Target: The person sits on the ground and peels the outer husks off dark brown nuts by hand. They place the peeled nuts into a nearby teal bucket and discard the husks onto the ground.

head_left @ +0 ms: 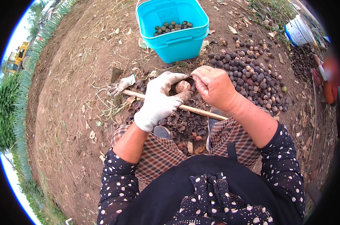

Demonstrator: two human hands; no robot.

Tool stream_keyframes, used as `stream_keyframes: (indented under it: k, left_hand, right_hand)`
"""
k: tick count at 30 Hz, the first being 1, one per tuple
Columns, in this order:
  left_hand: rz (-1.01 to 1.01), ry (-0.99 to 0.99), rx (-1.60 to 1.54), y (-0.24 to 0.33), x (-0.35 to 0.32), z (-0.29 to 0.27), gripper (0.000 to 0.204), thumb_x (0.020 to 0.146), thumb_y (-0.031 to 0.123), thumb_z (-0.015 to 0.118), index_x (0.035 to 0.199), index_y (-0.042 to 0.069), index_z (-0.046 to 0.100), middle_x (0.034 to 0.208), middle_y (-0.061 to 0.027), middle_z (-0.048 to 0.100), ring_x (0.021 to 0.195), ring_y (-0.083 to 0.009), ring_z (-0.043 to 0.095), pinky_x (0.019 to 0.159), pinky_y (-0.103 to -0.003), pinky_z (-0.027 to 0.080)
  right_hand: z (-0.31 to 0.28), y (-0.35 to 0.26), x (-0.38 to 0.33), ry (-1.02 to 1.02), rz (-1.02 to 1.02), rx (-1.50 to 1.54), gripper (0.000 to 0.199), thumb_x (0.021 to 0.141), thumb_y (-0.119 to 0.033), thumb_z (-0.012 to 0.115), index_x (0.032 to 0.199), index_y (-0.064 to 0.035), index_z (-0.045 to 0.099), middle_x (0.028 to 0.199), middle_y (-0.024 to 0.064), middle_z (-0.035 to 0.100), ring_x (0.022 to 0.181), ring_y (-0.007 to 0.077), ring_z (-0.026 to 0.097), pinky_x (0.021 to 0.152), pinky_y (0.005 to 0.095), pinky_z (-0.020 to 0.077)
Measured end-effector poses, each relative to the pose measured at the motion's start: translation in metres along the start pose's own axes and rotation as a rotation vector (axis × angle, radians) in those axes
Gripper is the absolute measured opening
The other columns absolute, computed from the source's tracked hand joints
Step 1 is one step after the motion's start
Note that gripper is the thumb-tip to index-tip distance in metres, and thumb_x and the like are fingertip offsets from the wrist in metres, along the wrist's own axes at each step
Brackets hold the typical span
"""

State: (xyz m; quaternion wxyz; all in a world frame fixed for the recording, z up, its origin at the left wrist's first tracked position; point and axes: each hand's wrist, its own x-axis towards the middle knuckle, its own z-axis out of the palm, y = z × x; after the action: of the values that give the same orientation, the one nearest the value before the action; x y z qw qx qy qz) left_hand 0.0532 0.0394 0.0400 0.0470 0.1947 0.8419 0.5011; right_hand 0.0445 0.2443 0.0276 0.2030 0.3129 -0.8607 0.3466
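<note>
My left hand (160, 98), in a white work glove, grips a round walnut (183, 86) still partly wrapped in its dark husk. My bare right hand (214, 87) pinches the husk at the nut's upper right edge, fingers curled on it. Both hands are held together above my knees, over a heap of dark husk scraps (185, 125) on the ground between my feet. A wooden stick (200, 111) lies across under the hands.
A turquoise plastic bucket (177, 41) with several dark nuts inside stands ahead. A big pile of dark walnuts (248, 77) spreads on the soil to the right. A spare white glove (121, 85) lies left. A white bucket (299, 32) sits far right.
</note>
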Motion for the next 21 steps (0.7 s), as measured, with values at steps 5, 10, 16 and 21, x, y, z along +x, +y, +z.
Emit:
stream_keyframes:
  k: [5, 10, 16, 21]
  left_hand:
    - [-0.259, -0.032, -0.681, 0.001, 0.002, -0.002, 0.045, 0.086, 0.003, 0.067, 0.131, 0.003, 0.059, 0.107, -0.0087, 0.068, 0.092, -0.0103, 0.063, 0.074, -0.026, 0.054]
    - [-0.228, -0.049, -1.031, -0.009, 0.006, -0.006, 0.05, 0.095, 0.024, 0.065, 0.134, -0.006, 0.053, 0.107, -0.008, 0.067, 0.071, -0.015, 0.067, 0.058, -0.023, 0.054]
    - [-0.386, 0.074, -1.253, -0.025, 0.01, -0.006, 0.05, 0.104, 0.044, 0.05, 0.128, 0.002, 0.06, 0.105, -0.0081, 0.069, 0.059, -0.0104, 0.054, 0.047, -0.022, 0.038]
    - [-0.43, 0.118, -1.275, -0.035, 0.013, -0.009, 0.052, 0.105, 0.049, 0.045, 0.126, 0.004, 0.061, 0.103, -0.0103, 0.069, 0.055, -0.0094, 0.045, 0.046, -0.023, 0.035]
  right_hand:
    - [-0.006, -0.003, 0.001, 0.062, 0.064, -0.056, 0.007, 0.086, -0.002, 0.066, 0.093, -0.0008, 0.065, 0.084, 0.0173, 0.066, 0.075, 0.0368, 0.066, 0.066, 0.041, 0.0539]
    - [-0.008, -0.005, 0.005, 0.045, 0.079, -0.12, 0.006, 0.085, -0.001, 0.066, 0.091, -0.0016, 0.064, 0.079, 0.0166, 0.063, 0.07, 0.0381, 0.063, 0.061, 0.0419, 0.052]
    - [-0.01, -0.006, 0.005, 0.061, 0.075, -0.104, 0.004, 0.085, -0.003, 0.066, 0.089, -0.0028, 0.064, 0.078, 0.015, 0.062, 0.069, 0.0354, 0.064, 0.06, 0.0413, 0.052]
    - [-0.013, -0.006, 0.0, -0.236, 0.112, 0.196, 0.007, 0.085, -0.011, 0.068, 0.088, -0.0048, 0.066, 0.079, 0.0122, 0.064, 0.071, 0.0321, 0.066, 0.066, 0.0421, 0.0527]
